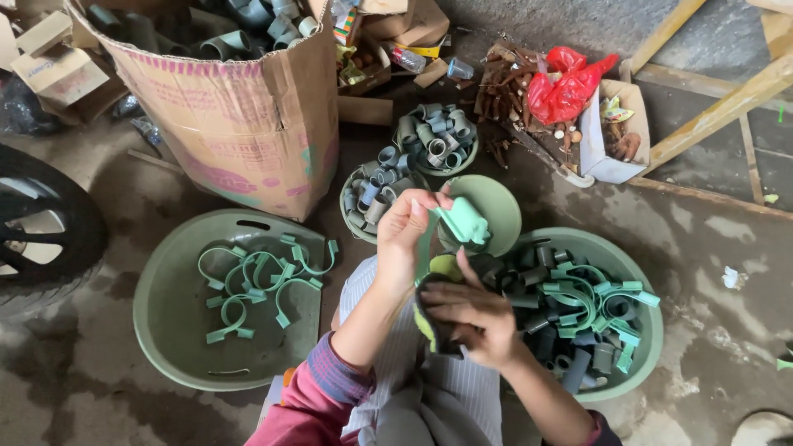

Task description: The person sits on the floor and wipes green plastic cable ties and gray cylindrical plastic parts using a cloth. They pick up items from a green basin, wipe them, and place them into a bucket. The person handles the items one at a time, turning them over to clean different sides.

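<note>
My left hand is raised over my lap and pinches a light green plastic fitting with a short tube end. My right hand sits just below it, closed on a dark cloth with a yellow-green patch. To my right stands a green basin full of dark tube pieces and green curved clamps. On my left, another green basin holds several green curved clamps.
Two small green bowls of grey-green tube pieces stand ahead, beside an empty green dish. A big cardboard box of fittings stands at the back left, a tyre at far left, and a red bag, a white box and wooden beams at right.
</note>
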